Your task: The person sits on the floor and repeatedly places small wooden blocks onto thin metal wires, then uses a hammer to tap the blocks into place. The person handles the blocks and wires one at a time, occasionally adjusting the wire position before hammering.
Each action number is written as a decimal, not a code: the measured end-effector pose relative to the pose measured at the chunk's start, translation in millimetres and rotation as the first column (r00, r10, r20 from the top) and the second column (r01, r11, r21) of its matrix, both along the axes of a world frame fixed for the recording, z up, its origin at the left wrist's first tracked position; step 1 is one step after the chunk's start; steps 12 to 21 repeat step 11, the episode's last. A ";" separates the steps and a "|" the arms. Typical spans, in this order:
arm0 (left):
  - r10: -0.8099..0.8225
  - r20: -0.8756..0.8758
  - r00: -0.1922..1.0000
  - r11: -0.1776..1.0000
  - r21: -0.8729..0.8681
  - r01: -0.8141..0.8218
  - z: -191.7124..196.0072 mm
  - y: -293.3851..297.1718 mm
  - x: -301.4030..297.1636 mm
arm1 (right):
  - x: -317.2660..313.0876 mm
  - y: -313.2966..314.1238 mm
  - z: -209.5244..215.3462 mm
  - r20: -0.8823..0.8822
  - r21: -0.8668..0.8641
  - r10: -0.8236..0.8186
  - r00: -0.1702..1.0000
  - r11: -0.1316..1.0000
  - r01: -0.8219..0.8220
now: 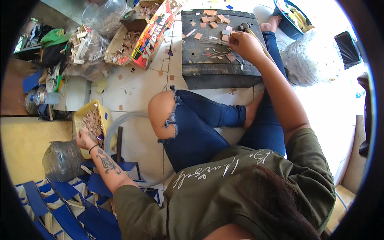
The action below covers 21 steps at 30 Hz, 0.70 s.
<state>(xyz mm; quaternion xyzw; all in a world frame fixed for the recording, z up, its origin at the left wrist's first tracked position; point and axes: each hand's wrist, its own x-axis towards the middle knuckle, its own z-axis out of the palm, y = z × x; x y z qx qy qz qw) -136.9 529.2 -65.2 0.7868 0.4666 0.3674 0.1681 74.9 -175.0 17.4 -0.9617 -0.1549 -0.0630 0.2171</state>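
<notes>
the left hand (85,139) reaches out to the person's left into a yellow tub (105,117) on the floor, fingers curled among small tan wooden squares (93,123); whether it has gripped any i cannot tell. the squares are flat, pale brown and heaped loosely, filling most of the tub. the right hand (245,45) rests on a dark low bench (216,72) ahead of the person, fingers pinched narrow on something small that is too fine to make out, with thin pale sticks (218,42) lying just beside it. more tan squares (212,19) are scattered on the bench beyond that hand, toward its far edge.

the tub sits close against a grey wrapped bundle (62,160) on the near side of the left hand, and a clear hose loop (120,124) curves just to the right of it. blue strips (72,204) pile up under the left forearm. the near half of the bench, below the right hand, is mostly bare dark surface. between the two hands lie the person's folded legs in torn blue jeans (200,124).

the floor is pale tile (136,86) with stray chips. beyond the left hand stand an open cardboard box (148,34) of more pieces and clear plastic bags (90,52). right of the right hand is a large white wrapped sack (312,58).
</notes>
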 end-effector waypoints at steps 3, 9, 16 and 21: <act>0.098 -0.177 0.979 0.995 0.007 -0.099 18.5 23.4 -10.1 | -0.4 -4.6 6.0 -0.020 0.077 0.008 1.000 0.997 -0.006; 0.037 -0.499 0.866 0.999 -0.014 -0.050 18.0 47.8 -7.4 | -7.5 -24.3 14.1 -0.056 0.151 0.014 0.998 0.989 -0.006; -0.014 -0.538 0.843 0.995 0.077 0.066 14.8 45.1 4.6 | -13.4 -32.9 14.4 -0.069 0.181 0.016 0.998 0.984 -0.003; -0.014 -0.538 0.843 0.995 0.077 0.066 14.8 45.1 4.6 | -13.4 -32.9 14.4 -0.069 0.181 0.016 0.998 0.984 -0.003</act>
